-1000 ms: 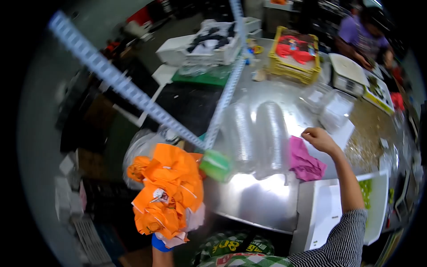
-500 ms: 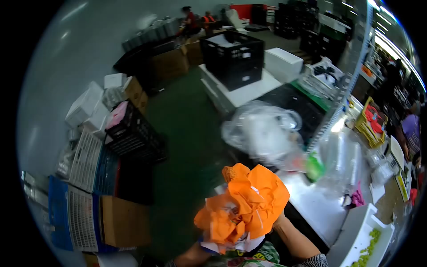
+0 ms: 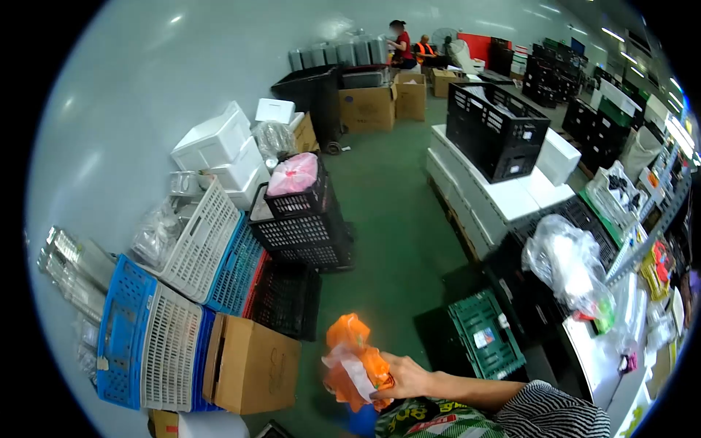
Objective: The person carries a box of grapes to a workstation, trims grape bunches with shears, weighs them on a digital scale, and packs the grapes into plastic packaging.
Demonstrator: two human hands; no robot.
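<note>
A crumpled bundle of orange paper (image 3: pixel 349 365), with pale pieces among it, is low in the middle of the view. My right hand (image 3: pixel 400 377) has its fingers closed on the bundle's right side, and the arm comes in from the lower right in a striped sleeve. Below the bundle shows a blurred blue patch (image 3: pixel 363 420) at my left hand; the fingers there are hidden. Beneath lies a green checked apron (image 3: pixel 445 422). A cardboard box (image 3: pixel 266 365) stands to the left of the bundle.
Blue and white crates (image 3: pixel 171 343) and black crates (image 3: pixel 303 237) line the left. A green crate (image 3: pixel 485 336) is at right, near a worktable (image 3: pixel 590 358) with plastic bags (image 3: pixel 566 259). White foam boxes (image 3: pixel 504 193) carry a black crate (image 3: pixel 496 131). Two people (image 3: pixel 403 47) are far back.
The view has swung left, from the worktable to the floor and stacked crates. My right hand, empty near the table at first, now grips the orange paper, which appears lower and smaller.
</note>
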